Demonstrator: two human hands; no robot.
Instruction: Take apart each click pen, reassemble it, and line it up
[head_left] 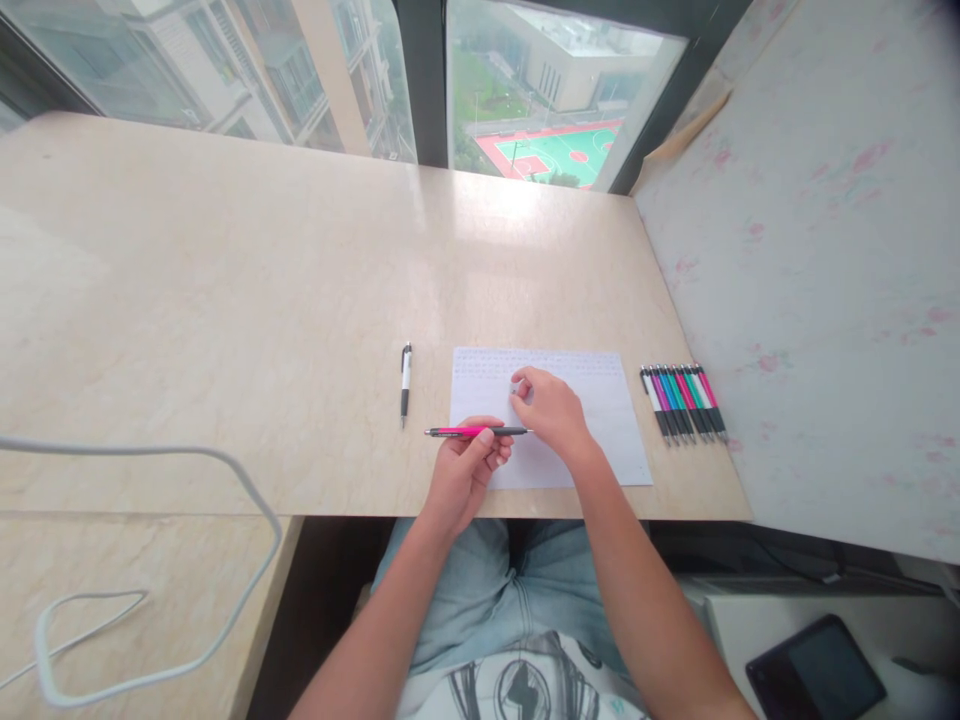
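Note:
A pink pen [469, 432] with a dark grip lies level across my left hand [469, 465], which is shut on it between thumb and fingers. Its metal tip points right. Just past that tip, my right hand [551, 408] hovers over or rests on the paper; I cannot tell which. The right thumb and forefinger are curled with a gap between them, and no held object shows. Under both hands is a white sheet of paper [604, 440], with rows of small marks along its top.
A white pen [406, 385] with a black grip lies left of the paper. To the right, several coloured pens [682, 403] lie in a row beside the flowered wall panel [825, 280]. A grey cable [225, 460] loops at the left. The table's front edge [360, 514] is near my lap.

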